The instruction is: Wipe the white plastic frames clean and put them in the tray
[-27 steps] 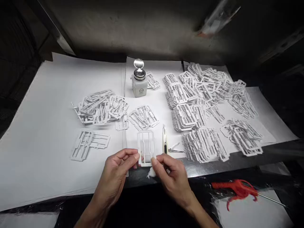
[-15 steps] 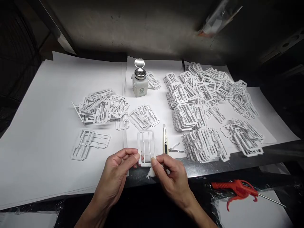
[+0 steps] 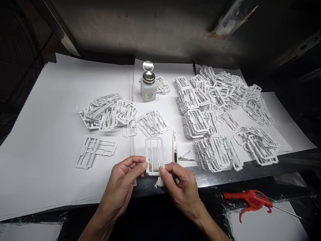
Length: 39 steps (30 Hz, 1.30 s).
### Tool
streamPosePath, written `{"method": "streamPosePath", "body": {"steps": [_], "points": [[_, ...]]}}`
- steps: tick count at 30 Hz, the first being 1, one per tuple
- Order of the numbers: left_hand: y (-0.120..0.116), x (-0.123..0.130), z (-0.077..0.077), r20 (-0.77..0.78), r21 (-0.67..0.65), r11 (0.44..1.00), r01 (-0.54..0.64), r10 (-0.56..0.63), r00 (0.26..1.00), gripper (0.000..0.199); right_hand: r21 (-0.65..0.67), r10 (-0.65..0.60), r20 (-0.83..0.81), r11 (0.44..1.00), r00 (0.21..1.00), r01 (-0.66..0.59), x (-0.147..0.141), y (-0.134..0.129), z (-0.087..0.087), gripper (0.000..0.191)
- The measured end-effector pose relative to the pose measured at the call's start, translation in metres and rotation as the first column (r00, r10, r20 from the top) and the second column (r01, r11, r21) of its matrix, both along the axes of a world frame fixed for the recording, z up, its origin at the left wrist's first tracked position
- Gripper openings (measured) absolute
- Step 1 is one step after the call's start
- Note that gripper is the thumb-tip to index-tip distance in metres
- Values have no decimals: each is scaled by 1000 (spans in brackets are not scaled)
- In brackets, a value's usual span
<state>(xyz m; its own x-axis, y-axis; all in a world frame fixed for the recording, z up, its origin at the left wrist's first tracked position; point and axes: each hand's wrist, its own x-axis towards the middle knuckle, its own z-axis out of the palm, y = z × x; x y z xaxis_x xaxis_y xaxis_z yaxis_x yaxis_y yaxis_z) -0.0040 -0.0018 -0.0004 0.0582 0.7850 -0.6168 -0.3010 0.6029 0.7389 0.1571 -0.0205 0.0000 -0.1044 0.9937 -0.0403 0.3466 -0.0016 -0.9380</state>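
Note:
A white plastic frame [image 3: 153, 140] with thin bars inside stands tilted up between my two hands, near the table's front edge. My left hand [image 3: 122, 177] pinches its lower left side between thumb and fingers. At its lower right corner, my right hand [image 3: 182, 187] grips with the thumb in front. Just right of the frame lies a utility knife [image 3: 175, 147], blade end pointing away from me. A small metal tool like tweezers or clippers [image 3: 186, 158] rests beside the knife. Some white material [image 3: 159, 182] sits beneath the frame, partly hidden by my right hand.
Similar frames form a loose heap [image 3: 107, 112] at left, a small group [image 3: 153, 122] in the middle and stacks [image 3: 213, 152] on the right. A pump bottle [image 3: 148, 90] with raised lid stands behind. A red air blow gun [image 3: 252, 199] lies at front right.

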Motion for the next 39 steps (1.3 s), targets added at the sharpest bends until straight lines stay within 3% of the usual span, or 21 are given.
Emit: {"method": "streamPosePath", "body": {"steps": [13,21,28,39], "points": [[-1,1,1,-7,-15,1000,-4,4,1000,16,-17,-8,-10,1000,1000,8,0,0,-1,22],[12,-5,4,61,87,995,46,-52,997,17,-286,-47,-261,958,964,-30,-2,12,-5,29],[33,-18,6,117,210,976,58,-85,990,18,-252,78,-283,956,956,-152,-4,29,0,31],[39,-21,19,18,272,961,54,-61,998,19,-222,98,-331,959,938,-178,-9,35,3,30]]}}
